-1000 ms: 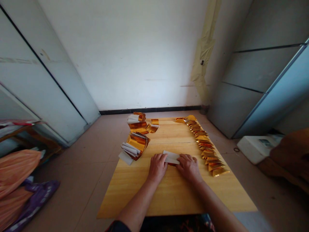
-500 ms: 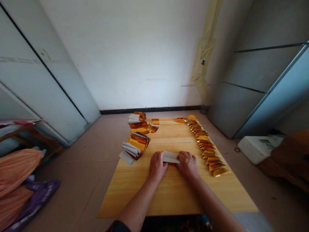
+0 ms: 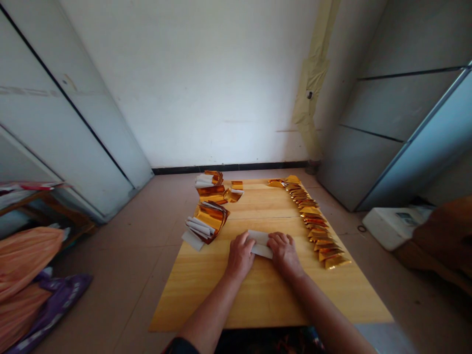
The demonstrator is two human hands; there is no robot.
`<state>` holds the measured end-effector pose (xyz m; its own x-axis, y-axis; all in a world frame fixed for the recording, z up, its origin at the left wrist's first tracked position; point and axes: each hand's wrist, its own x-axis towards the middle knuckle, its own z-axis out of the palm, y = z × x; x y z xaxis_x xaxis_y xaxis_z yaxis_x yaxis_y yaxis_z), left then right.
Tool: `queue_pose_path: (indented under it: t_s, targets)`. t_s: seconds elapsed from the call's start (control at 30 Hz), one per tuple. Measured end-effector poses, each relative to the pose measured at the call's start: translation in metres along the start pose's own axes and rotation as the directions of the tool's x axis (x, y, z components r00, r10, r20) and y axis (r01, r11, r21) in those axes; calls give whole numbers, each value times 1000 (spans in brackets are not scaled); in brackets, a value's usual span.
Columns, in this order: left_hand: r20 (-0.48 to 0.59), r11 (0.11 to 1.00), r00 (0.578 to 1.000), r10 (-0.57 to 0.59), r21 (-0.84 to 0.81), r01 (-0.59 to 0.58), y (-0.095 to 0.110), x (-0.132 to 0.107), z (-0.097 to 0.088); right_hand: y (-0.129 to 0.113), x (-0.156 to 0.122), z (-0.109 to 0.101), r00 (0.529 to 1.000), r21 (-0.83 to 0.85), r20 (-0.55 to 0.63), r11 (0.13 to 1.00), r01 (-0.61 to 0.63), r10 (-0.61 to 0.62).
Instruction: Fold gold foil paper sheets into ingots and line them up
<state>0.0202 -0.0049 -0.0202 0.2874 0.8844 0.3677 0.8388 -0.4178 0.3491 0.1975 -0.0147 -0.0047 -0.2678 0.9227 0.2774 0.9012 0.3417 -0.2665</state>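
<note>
Both my hands rest on the wooden table (image 3: 258, 300) and press on one folded white paper sheet (image 3: 261, 243). My left hand (image 3: 240, 254) holds its left end with curled fingers. My right hand (image 3: 283, 253) pinches its right end. The sheet's white back faces up, and any gold side is hidden under it. A loose stack of gold foil sheets with white backs (image 3: 207, 222) lies just left of my left hand. A row of folded gold pieces (image 3: 313, 221) runs along the table's right edge, close to my right hand.
More gold sheets (image 3: 214, 188) sit at the table's far left. On the floor lie a white box (image 3: 394, 223) at right and orange and purple bags (image 3: 29, 280) at left. Grey panels lean against both side walls.
The white sheet has been folded down toward me, covering the gold strip seen earlier under it. Both hands have drawn slightly closer together on it.
</note>
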Motion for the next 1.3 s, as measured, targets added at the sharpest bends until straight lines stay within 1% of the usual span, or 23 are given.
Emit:
queue_pose_path:
  t_s: [0.1, 0.23, 0.37, 0.47, 0.63, 0.83, 0.93, 1.07, 1.13, 1.2, 1.3]
  targets:
    - [13, 1000, 1000, 12, -16, -12, 0, 0, -2, 5, -2, 1, 998, -33, 13, 998, 56, -55]
    - [8, 999, 999, 36, -18, -36, 0, 0, -4, 13, -5, -3, 989, -67, 48, 988, 142, -139]
    - [13, 998, 998, 60, -14, -60, 0, -1, -6, 17, -11, -7, 983, -95, 64, 979, 180, -175]
    - [34, 996, 995, 91, 8, -92, -1, -3, -8, 17, -16, -7, 985, -111, 72, 980, 166, -159]
    - [56, 980, 979, 195, 24, -197, -4, -7, -12, 15, -18, -5, 987, -119, 58, 980, 157, -151]
    - [71, 945, 942, 328, -43, -326, -13, -13, -17, 15, -17, -6, 990, -81, 55, 988, 133, -129]
    - [97, 937, 933, 348, -52, -344, -13, -15, -23, 14, -16, -7, 992, -71, 65, 991, 114, -109]
    - [144, 944, 933, 331, -58, -326, -8, -15, -31, 4, -12, -11, 994, -79, 105, 996, 42, -34]
    - [157, 945, 932, 326, -68, -319, -5, -15, -34, -4, -10, -14, 990, -87, 138, 996, 33, -21]
    - [161, 945, 932, 326, -83, -316, -4, -14, -35, -13, -7, -17, 980, -97, 200, 994, 41, -21]
    - [164, 946, 933, 322, -97, -309, -4, -14, -35, -23, -3, -21, 951, -113, 308, 992, 55, -18]
